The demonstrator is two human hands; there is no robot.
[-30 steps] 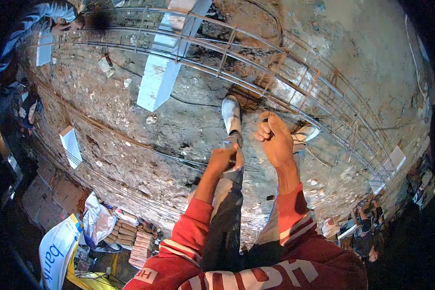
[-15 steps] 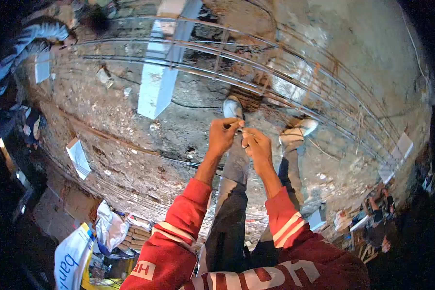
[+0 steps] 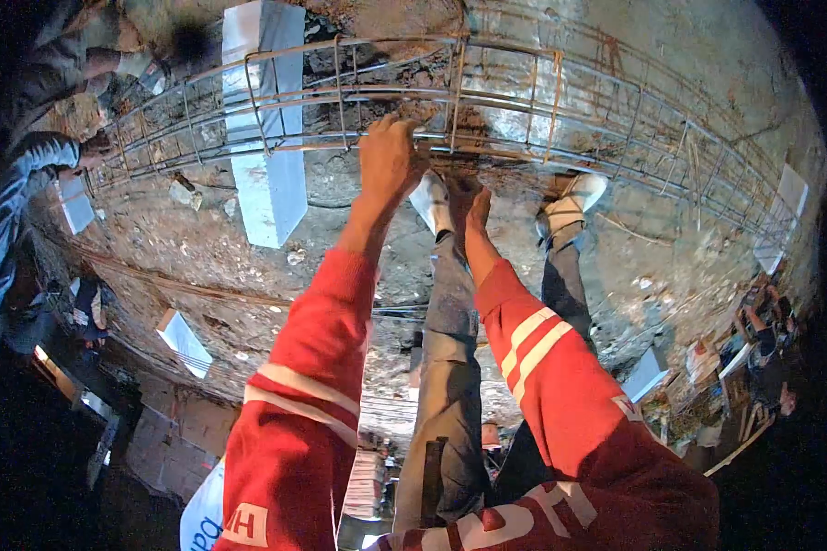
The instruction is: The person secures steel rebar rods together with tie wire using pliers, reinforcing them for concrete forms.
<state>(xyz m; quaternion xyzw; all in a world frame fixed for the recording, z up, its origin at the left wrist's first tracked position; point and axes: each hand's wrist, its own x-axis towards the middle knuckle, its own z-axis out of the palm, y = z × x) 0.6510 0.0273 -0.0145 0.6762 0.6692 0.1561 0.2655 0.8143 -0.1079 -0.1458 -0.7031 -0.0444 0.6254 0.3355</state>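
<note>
A long cage of thin metal rods (image 3: pixel 285 142) with square ties runs across the upper part of the view. My left hand (image 3: pixel 390 156) is at its lower rods, left of centre, with fingers bent over and closed round a rod. Lower and to the right, my right hand (image 3: pixel 473 216) is near the cage's lower edge; its fingers are mostly hidden in shadow, and whether it touches a rod cannot be made out. Between and beyond the hands are my two shoes, one light (image 3: pixel 432 204) and one beige-white (image 3: pixel 574 200).
A long white block (image 3: pixel 271 202) lies under the cage at the left. Smaller white blocks (image 3: pixel 184 343) stand on the rough ground. Another person's sleeve (image 3: pixel 28 165) is at the far left, a hand at the cage's end. More people (image 3: pixel 767 344) are at the lower right.
My hands have parted from each other and reached forward to the cage; the left has taken hold of a rod. The cage appears shifted, and the view has turned a little.
</note>
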